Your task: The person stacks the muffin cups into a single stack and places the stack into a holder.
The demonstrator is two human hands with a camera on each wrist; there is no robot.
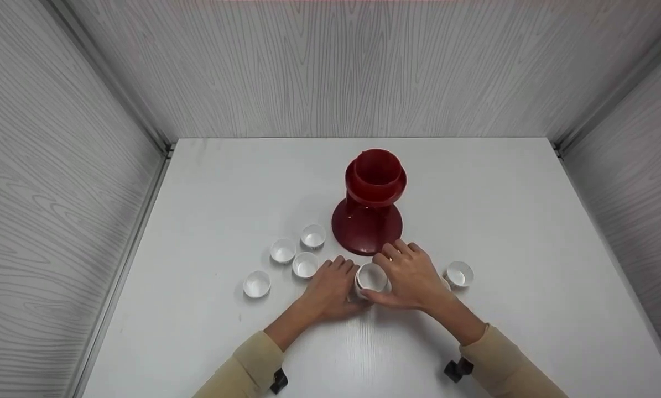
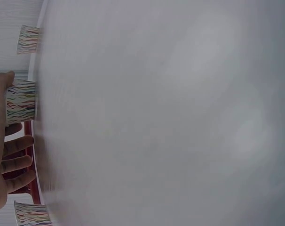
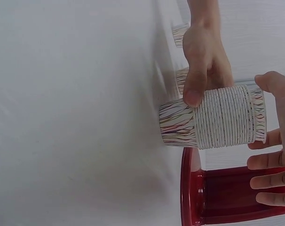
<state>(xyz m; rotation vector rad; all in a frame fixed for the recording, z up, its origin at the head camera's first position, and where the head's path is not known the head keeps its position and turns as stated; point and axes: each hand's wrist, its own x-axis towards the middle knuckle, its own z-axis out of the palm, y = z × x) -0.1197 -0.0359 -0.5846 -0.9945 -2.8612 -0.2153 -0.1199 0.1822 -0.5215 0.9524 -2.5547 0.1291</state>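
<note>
Between my two hands stands a stack of white paper cups [image 3: 222, 117], upright on the table, with thin coloured lines on its lowest cup. My left hand [image 1: 333, 288] grips the stack low down, its thumb [image 3: 194, 92] along the near side. The right hand [image 1: 413, 278] pinches the top cup [image 1: 371, 277] between thumb and index finger. Its other fingers [image 3: 272, 182] are spread away from the stack. That top cup's striped wall [image 3: 258, 114] shows above the rims under it. In the left wrist view, the left hand [image 2: 3, 146] is around the lowest cup [image 2: 21, 101].
Just behind the hands is a red stand [image 1: 363, 229] with a round base and a wide red cup-shaped top [image 1: 377, 168]. Several single cups [image 1: 283, 251] stand to the left. Another cup [image 1: 459, 274] is right of the right hand, with one more partly hidden beside it.
</note>
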